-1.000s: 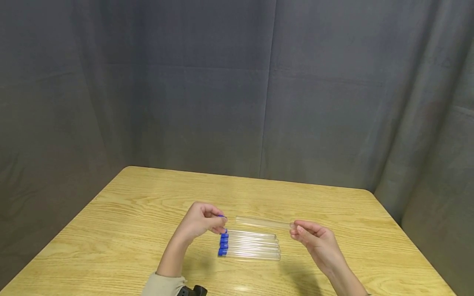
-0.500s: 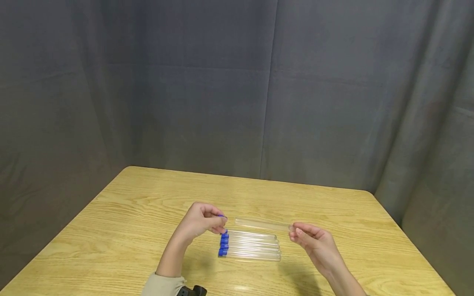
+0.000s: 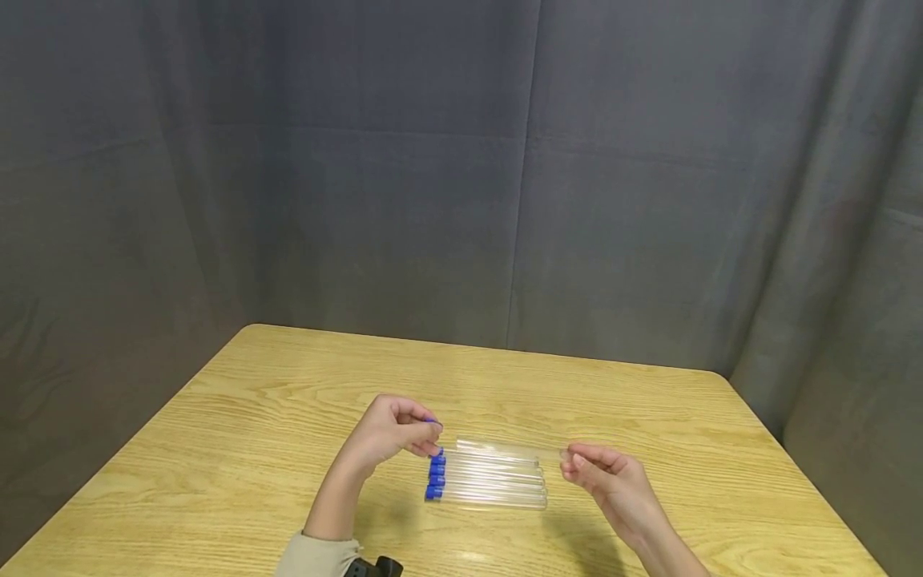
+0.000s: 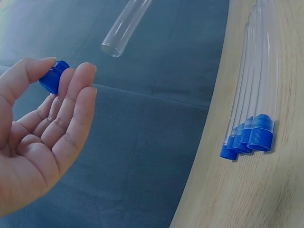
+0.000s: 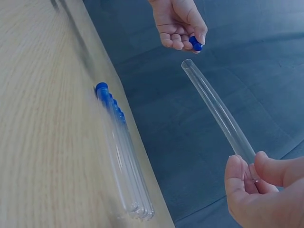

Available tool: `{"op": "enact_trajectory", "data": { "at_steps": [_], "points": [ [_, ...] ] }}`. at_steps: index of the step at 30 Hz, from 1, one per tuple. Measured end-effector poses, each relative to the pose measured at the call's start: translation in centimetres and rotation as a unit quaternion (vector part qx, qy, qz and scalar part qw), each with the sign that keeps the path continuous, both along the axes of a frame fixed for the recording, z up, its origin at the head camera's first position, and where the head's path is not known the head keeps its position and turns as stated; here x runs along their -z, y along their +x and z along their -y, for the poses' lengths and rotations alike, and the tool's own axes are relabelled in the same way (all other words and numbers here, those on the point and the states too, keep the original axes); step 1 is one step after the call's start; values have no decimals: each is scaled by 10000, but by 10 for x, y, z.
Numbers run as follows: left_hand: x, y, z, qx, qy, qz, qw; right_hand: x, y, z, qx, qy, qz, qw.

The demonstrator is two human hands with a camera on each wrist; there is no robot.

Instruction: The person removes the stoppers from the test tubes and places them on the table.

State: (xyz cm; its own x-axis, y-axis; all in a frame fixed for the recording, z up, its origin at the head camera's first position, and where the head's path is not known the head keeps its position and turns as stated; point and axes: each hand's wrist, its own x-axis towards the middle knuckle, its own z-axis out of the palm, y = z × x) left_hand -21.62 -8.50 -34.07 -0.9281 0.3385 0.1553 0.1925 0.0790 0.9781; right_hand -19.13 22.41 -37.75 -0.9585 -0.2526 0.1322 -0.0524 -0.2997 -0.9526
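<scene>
My left hand (image 3: 392, 433) pinches a blue cap (image 4: 53, 77) between thumb and forefinger, above the table. In my right hand (image 3: 613, 485) a clear test tube (image 5: 218, 111) is gripped near its rounded closed end. The tube's open mouth (image 4: 112, 49) points toward the cap, and a gap separates the two. Below, several clear test tubes with blue caps (image 4: 261, 133) lie side by side on the table, caps to the left in the head view. The held tube overlaps the far side of that row in the head view.
The wooden table (image 3: 288, 377) spreads around the row of tubes, its far edge beyond the hands. A dark grey curtain (image 3: 389, 200) hangs behind it and at both sides. A black device (image 3: 373, 567) is strapped on the left wrist by a beige sleeve (image 3: 317, 555).
My right hand has come down slightly in the head view, bringing the uncapped tube lower, closer to the row. The left hand with the cap stays where it was.
</scene>
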Motion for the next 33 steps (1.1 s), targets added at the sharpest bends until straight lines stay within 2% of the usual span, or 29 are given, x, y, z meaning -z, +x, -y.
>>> {"op": "enact_trajectory", "data": {
  "at_steps": [11, 33],
  "points": [
    [1, -1, 0, 120, 119, -33, 9999, 5, -1, 1, -28, 169, 265, 9995],
    [1, 0, 0, 93, 56, 82, 9999, 17, 2, 2, -110, 768, 745, 9942]
  ]
}}
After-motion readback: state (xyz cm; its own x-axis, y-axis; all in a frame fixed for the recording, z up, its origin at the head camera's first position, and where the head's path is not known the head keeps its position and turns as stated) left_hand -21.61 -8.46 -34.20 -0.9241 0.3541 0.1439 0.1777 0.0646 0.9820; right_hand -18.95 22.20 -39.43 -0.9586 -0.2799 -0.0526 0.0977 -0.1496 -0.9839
